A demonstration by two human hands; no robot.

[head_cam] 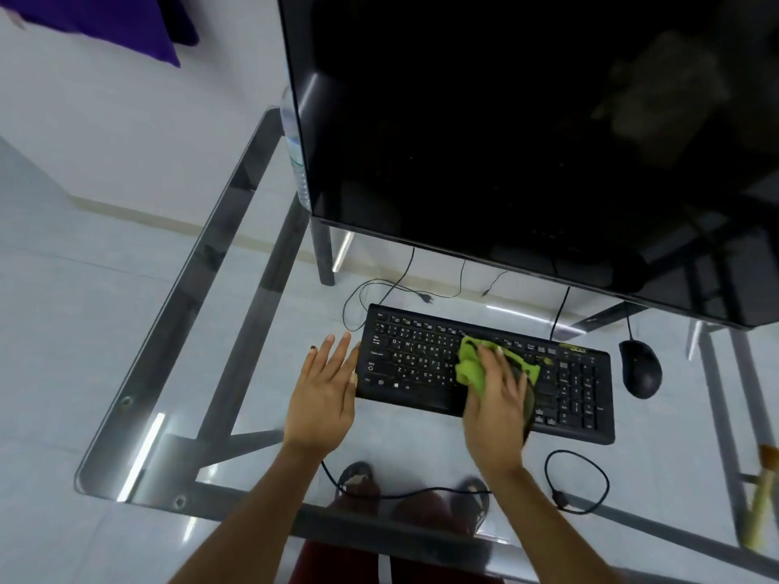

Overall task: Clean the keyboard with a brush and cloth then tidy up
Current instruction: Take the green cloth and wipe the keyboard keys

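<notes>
A black keyboard [484, 373] is lying on the glass table [177, 373], near the front of a dark monitor [527, 141]. The right hand [497, 398] is pressing a green cloth [474, 366] onto the middle keys, fingers lying flat over it. The left hand [326, 381] is resting with straight, spread fingers against the keyboard's left end. A black mouse [640, 368] is sitting just right of the keyboard. A brush [758, 499] is lying at the table's right edge.
</notes>
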